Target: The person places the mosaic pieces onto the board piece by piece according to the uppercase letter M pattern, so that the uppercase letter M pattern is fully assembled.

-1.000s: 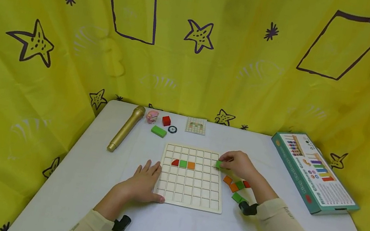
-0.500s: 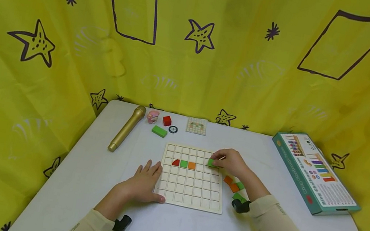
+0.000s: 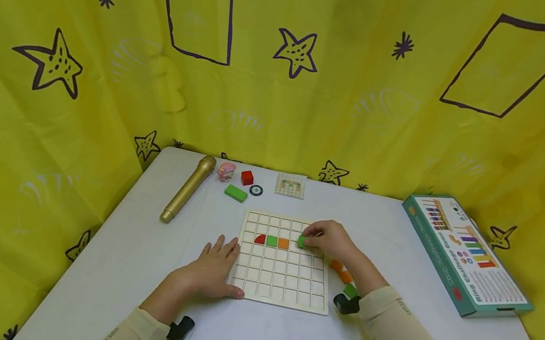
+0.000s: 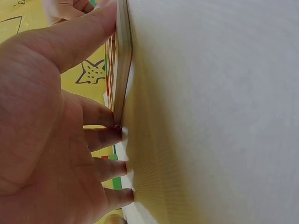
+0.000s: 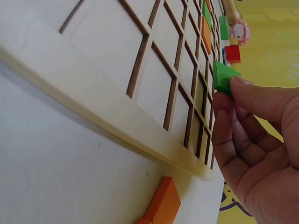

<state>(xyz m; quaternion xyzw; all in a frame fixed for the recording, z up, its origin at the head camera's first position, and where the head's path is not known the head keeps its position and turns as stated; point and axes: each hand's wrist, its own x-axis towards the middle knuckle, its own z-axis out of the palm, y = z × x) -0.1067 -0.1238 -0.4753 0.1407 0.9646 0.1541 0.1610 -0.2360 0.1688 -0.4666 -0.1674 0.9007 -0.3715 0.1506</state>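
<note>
Between thumb and fingertips, my right hand (image 3: 330,241) pinches a green square tile (image 5: 223,75) just above the upper right part of a pale wooden grid board (image 3: 278,280). My left hand (image 3: 213,271) lies with fingers spread at the board's left side. In the left wrist view its thumb (image 4: 88,32) touches the board's edge, and the other fingertips rest on or beside it. A row in the grid holds a red rounded tile (image 3: 260,239), a green tile (image 3: 272,241) and an orange tile (image 3: 283,243). Loose orange tiles (image 3: 345,276) and a green tile (image 3: 351,291) lie right of the board, partly hidden by my right arm.
Behind the board are a gold microphone (image 3: 188,189), a pink toy (image 3: 226,172), a red cube (image 3: 247,178), a green block (image 3: 236,193), a round disc (image 3: 256,190) and a grid-patterned card (image 3: 290,185). A game box (image 3: 466,256) lies at the right.
My right hand has moved left over the board with the green tile, from its right edge toward the row of tiles. The left hand has stayed in place.
</note>
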